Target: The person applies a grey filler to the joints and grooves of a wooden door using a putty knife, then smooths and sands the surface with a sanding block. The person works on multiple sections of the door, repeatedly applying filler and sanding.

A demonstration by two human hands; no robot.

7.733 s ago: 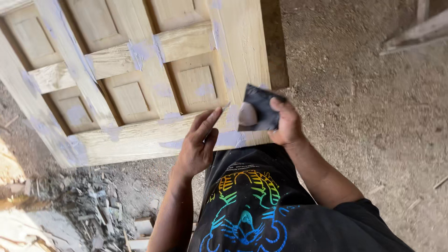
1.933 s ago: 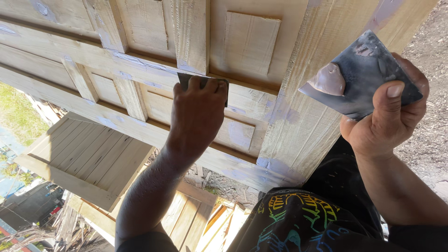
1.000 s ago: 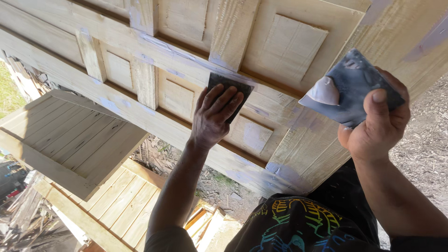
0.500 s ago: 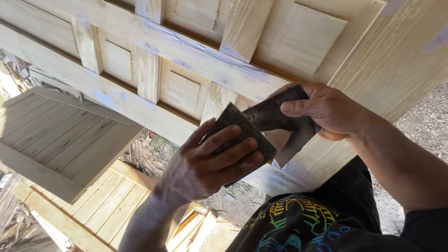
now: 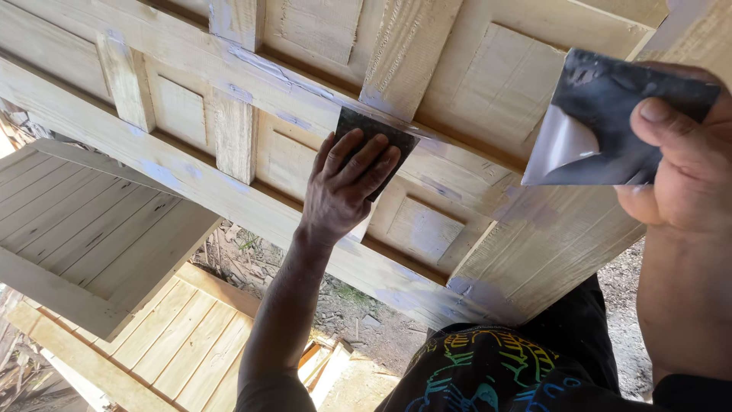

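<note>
A pale unfinished panelled wooden door (image 5: pixel 488 252) with white filler smears fills the upper view. My left hand (image 5: pixel 343 191) presses a dark piece of sandpaper (image 5: pixel 381 133) flat against a rail of the door, fingers spread over it. My right hand (image 5: pixel 679 183) is at the right edge, close to the camera, gripping a folded dark sheet of sandpaper (image 5: pixel 610 122) with a white patch at its lower left corner, held off the door's surface.
Other slatted wooden panels (image 5: pixel 99 244) lie below at the left, one stacked over another (image 5: pixel 175 351). Dirt ground with debris (image 5: pixel 343 305) shows beneath the door. My black shirt with a colourful print (image 5: pixel 488 374) is at the bottom.
The hands were together half a second ago, both on the sandpaper. Now my left hand has gone up onto the door rail with one piece and my right hand has drawn back right with the folded sheet.
</note>
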